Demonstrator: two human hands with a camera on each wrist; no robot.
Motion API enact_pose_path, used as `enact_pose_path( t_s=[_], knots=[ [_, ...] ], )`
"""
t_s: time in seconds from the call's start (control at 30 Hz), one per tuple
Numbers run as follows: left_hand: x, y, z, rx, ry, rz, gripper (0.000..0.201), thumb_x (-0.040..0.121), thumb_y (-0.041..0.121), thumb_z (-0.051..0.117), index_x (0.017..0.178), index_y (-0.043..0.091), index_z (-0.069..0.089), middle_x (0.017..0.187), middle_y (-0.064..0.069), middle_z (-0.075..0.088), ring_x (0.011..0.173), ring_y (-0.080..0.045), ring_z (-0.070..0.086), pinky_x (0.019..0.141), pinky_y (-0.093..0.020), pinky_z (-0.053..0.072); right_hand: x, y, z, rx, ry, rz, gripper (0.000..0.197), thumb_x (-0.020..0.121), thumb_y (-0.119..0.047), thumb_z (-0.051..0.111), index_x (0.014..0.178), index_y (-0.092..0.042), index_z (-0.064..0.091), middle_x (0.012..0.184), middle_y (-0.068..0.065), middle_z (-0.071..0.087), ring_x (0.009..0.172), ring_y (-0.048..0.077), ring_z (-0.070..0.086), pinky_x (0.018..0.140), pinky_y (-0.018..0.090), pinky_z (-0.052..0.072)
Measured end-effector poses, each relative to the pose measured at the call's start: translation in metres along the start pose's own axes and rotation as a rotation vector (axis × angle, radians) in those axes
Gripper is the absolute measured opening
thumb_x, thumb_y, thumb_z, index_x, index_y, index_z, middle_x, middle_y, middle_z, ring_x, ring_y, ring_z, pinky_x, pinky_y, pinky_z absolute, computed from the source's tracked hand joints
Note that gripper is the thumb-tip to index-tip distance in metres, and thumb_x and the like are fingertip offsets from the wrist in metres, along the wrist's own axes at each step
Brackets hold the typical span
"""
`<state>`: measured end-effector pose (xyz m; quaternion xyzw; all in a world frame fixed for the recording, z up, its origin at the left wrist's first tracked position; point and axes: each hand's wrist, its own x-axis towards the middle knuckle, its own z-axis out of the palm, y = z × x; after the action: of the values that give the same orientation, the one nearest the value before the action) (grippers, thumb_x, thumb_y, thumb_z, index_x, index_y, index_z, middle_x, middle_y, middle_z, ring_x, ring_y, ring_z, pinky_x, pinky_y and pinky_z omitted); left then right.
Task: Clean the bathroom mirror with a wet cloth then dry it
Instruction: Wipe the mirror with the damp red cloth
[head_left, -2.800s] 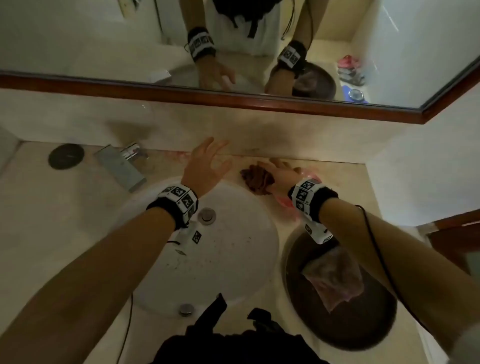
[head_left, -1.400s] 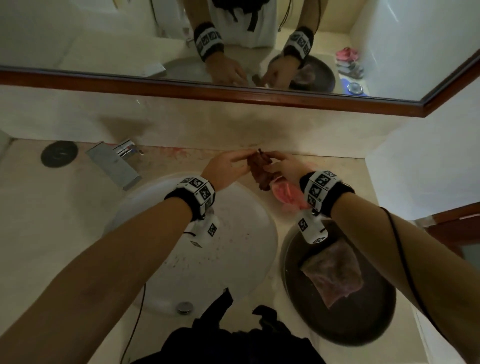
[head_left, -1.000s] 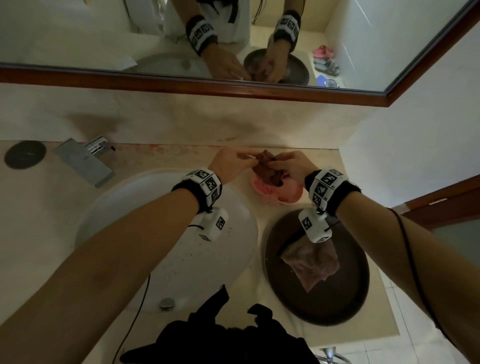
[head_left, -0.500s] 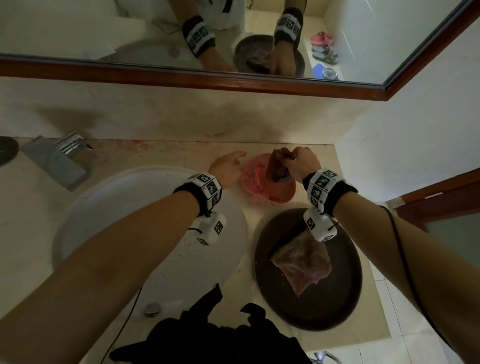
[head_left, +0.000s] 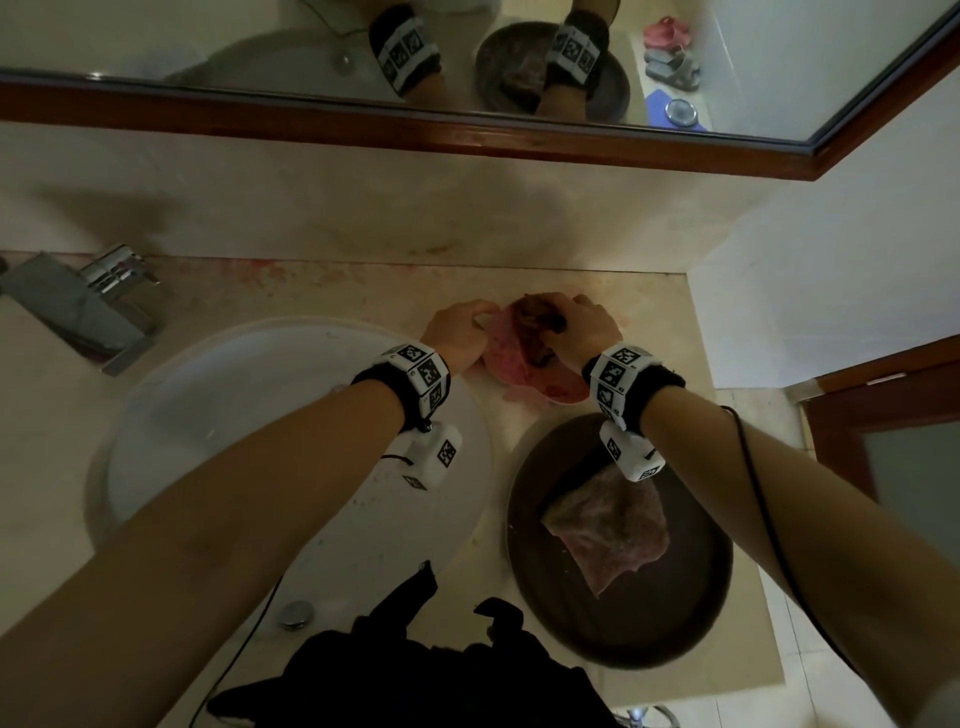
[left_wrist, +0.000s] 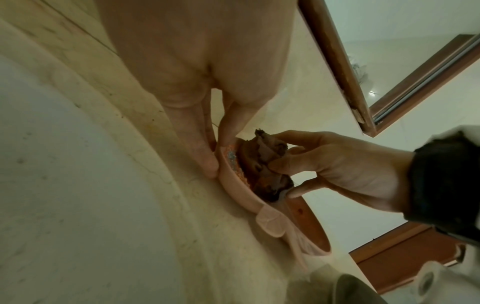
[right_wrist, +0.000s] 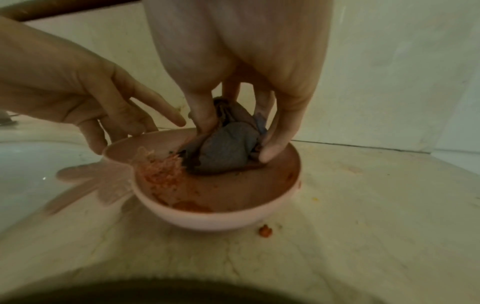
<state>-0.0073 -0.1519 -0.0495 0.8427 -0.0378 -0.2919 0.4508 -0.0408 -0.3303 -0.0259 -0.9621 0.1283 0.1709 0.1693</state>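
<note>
My right hand (head_left: 571, 325) grips a bunched dark wet cloth (right_wrist: 231, 148) and presses it down into a pink bowl (right_wrist: 215, 218) that holds reddish liquid. The bowl stands on the counter by the back wall. My left hand (head_left: 457, 330) holds the bowl's left rim between thumb and fingers (left_wrist: 205, 158). A second, pinkish cloth (head_left: 608, 530) lies spread in a dark round basin (head_left: 691, 613) under my right forearm. The wood-framed mirror (head_left: 208, 41) runs along the wall above and reflects both wrists.
A white sink (head_left: 234, 415) lies under my left forearm, with a chrome faucet (head_left: 88, 306) at its far left. A pale wall (head_left: 831, 260) bounds the beige counter (head_left: 654, 322) on the right. Reddish specks lie beside the bowl.
My left hand let go of the dark cloth and took the bowl's rim. My right hand brought the cloth down into the bowl. The view shifted slightly right.
</note>
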Motion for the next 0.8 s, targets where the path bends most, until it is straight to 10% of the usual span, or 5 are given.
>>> enact_pose_path(
  t_s=[0.33, 0.5, 0.8],
  knots=[
    [0.002, -0.004, 0.004, -0.034, 0.043, -0.009, 0.050, 0.085, 0.000, 0.049, 0.122, 0.028, 0.066, 0.113, -0.010, 0.070, 0.102, -0.027, 0.066, 0.092, -0.040, 0.055, -0.006, -0.001, 0.000, -0.040, 0.082, -0.116, 0.050, 0.087, -0.016, 0.052, 0.131, -0.040, 0.052, 0.107, 0.005, 0.050, 0.104, 0.030, 0.049, 0.082, 0.030, 0.038],
    [0.001, 0.000, 0.005, -0.054, 0.072, -0.003, 0.043, 0.088, 0.002, 0.049, 0.119, 0.025, 0.069, 0.127, -0.004, 0.065, 0.113, -0.024, 0.062, 0.097, -0.038, 0.052, -0.002, -0.001, 0.013, -0.116, -0.069, -0.205, 0.042, 0.091, -0.033, 0.054, 0.130, -0.046, 0.053, 0.144, 0.001, 0.041, 0.132, 0.027, 0.037, 0.109, 0.035, 0.034],
    [0.001, -0.001, 0.007, -0.059, 0.082, -0.016, 0.045, 0.087, 0.001, 0.049, 0.120, 0.025, 0.068, 0.131, -0.005, 0.063, 0.113, -0.025, 0.062, 0.095, -0.039, 0.053, -0.004, -0.001, 0.013, -0.255, -0.111, -0.230, 0.039, 0.093, -0.034, 0.054, 0.131, -0.043, 0.054, 0.149, 0.001, 0.031, 0.135, 0.025, 0.033, 0.108, 0.030, 0.031]
  ],
)
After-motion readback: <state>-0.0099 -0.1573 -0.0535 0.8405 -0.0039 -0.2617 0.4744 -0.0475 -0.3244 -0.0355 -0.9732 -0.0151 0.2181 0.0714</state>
